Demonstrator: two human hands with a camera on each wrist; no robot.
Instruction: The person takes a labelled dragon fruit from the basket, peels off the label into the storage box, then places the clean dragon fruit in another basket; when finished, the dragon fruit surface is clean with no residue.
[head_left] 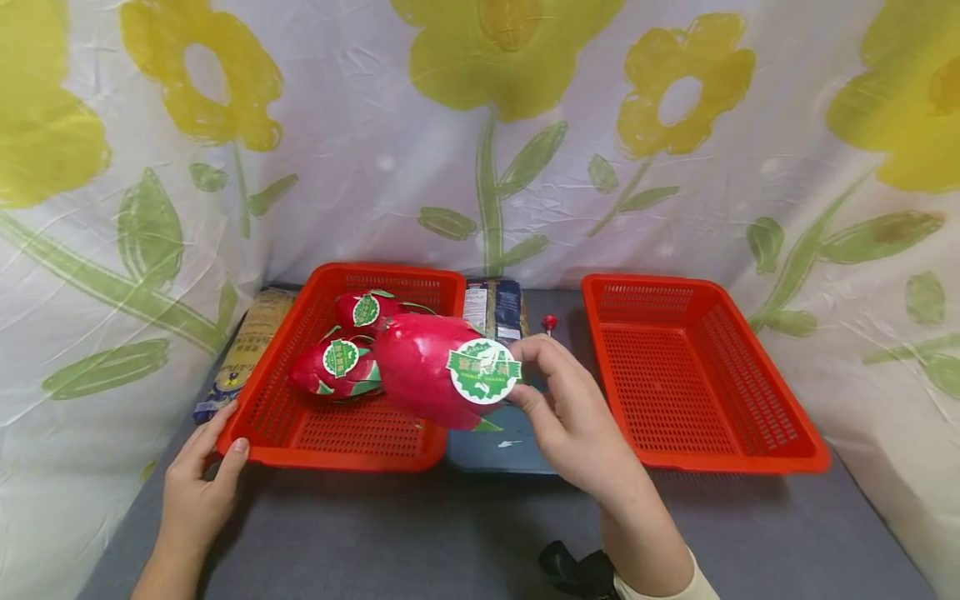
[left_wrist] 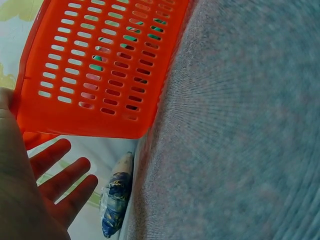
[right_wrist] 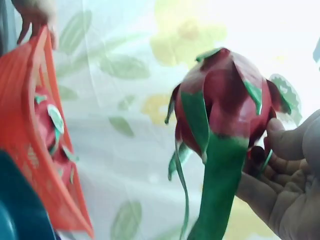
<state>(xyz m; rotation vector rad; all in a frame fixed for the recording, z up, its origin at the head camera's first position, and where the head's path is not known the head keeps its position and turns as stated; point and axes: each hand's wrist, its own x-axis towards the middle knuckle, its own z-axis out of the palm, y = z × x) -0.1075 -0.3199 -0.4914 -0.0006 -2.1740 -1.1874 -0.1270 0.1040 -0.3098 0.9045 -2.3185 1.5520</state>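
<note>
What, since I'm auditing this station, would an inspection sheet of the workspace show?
Surface: gray tabletop.
Job's things: raised dragon fruit; two dragon fruits in the left basket; right basket.
Clutter: bag beside the left basket; packets, lollipop-like item and blue container between the baskets; black object by the right wrist.
Hands: right hand holds the raised dragon fruit; left hand touches the left basket's near corner.
Cables: nothing seen.
Surroundings: floral cloth backdrop.

Left basket (head_left: 330,457) and right basket (head_left: 750,463) sit side by side on the table (head_left: 412,542), tray (head_left: 487,458) between. Packets (head_left: 507,312) behind tray, lollipop (head_left: 550,322) just right of them. Two dragon fruits (head_left: 337,368) in left basket; third dragon fruit (head_left: 420,367) in right hand (head_left: 573,417), raised. Left hand (head_left: 198,487) at left basket's near-left corner. Bag (head_left: 258,333) left of it. Curtain (head_left: 360,183) behind everything.
</note>
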